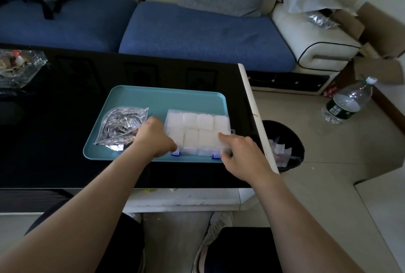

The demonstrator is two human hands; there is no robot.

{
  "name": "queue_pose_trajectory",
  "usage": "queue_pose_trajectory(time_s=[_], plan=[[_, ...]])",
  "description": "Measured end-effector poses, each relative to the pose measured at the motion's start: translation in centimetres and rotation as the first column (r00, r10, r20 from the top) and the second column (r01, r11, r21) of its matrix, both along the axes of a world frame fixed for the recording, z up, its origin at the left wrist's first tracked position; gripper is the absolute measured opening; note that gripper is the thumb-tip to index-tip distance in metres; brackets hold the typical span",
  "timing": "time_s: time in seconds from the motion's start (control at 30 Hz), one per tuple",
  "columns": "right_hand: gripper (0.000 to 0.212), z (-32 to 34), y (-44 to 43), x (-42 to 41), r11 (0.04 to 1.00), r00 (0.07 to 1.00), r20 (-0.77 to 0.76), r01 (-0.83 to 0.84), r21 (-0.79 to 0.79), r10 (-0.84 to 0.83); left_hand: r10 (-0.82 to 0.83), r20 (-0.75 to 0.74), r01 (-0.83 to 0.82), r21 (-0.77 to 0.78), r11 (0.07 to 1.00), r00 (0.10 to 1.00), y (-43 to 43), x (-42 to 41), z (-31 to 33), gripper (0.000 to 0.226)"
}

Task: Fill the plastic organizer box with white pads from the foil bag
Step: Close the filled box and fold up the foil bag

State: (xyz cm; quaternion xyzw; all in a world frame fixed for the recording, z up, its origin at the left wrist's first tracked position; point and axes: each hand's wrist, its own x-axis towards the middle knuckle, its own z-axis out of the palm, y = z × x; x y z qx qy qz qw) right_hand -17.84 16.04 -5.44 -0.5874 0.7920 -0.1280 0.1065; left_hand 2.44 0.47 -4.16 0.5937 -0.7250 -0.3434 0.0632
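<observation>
While the organizer box (pixel 197 128), full of white pads (pixel 205 121), sits between them, left hand (pixel 153 139) curls round its left edge, right hand (pixel 243 154) pinches its right corner; foil bag (pixel 120 125) just left of left hand.

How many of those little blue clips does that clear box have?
2, both on the organizer box's near edge: the left clip by the left hand, the right clip by the right hand. The hands may hide others.
</observation>
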Motion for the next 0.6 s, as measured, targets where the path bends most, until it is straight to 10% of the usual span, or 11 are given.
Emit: queue_pose_trajectory(time_s=[0.47, 0.6], plan=[[0.050, 1.5, 0.2, 0.6, 1.000, 0.999, 0.050, 0.015, 0.011, -0.016, -0.137, 0.018, 0.137, -0.255, 0.957, 0.990, 0.3, 0.7, 0.1, 0.080], [0.045, 1.3, 0.1, 0.8, 0.999, 0.999, 0.015, 0.037, -0.014, -0.037, -0.274, 0.066, 0.281, -0.301, 0.911, 0.959, 0.3, 0.7, 0.1, 0.062]])
